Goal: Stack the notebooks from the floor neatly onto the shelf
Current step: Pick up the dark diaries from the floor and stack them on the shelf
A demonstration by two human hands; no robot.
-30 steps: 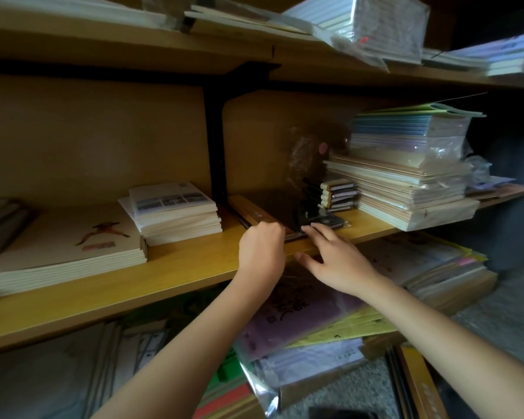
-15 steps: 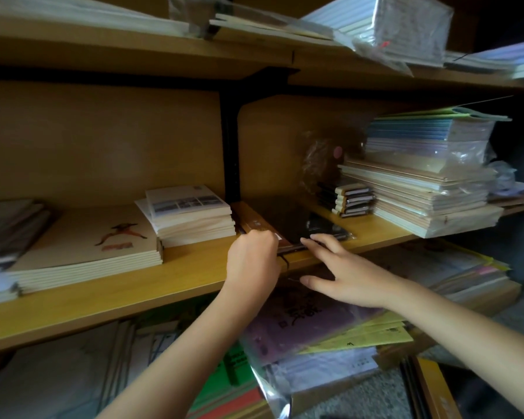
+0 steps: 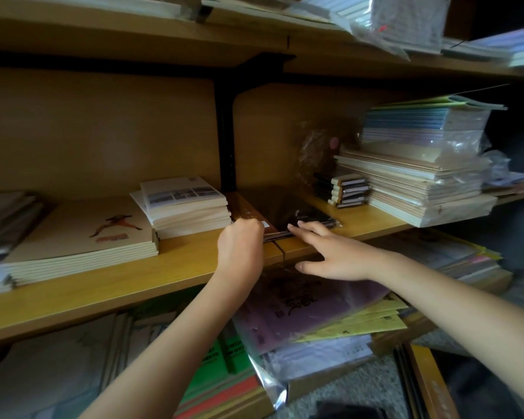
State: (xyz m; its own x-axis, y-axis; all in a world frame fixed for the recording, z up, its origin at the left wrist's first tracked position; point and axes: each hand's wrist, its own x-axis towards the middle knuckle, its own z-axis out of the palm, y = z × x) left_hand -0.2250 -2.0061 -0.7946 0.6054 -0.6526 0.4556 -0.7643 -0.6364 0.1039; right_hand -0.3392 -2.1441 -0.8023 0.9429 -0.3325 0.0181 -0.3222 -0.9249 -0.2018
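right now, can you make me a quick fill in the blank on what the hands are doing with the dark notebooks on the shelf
The left hand grips the dark notebooks at their near ____ corner.
The right hand touches their near ____ with straight fingers.
The small notebook stack sits to their ____.
Missing words: left, edge, right.

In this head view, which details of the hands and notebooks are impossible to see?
Head view, left hand: its fingers are hidden behind the hand's own back, so a grip on the dark notebooks cannot be confirmed.
Head view, dark notebooks: cover print lost in shadow and glossy wrap.
Head view, upper-shelf packs: blurred, cut off by the top edge.
Head view, grey stack: blurred, cut off by the left edge.
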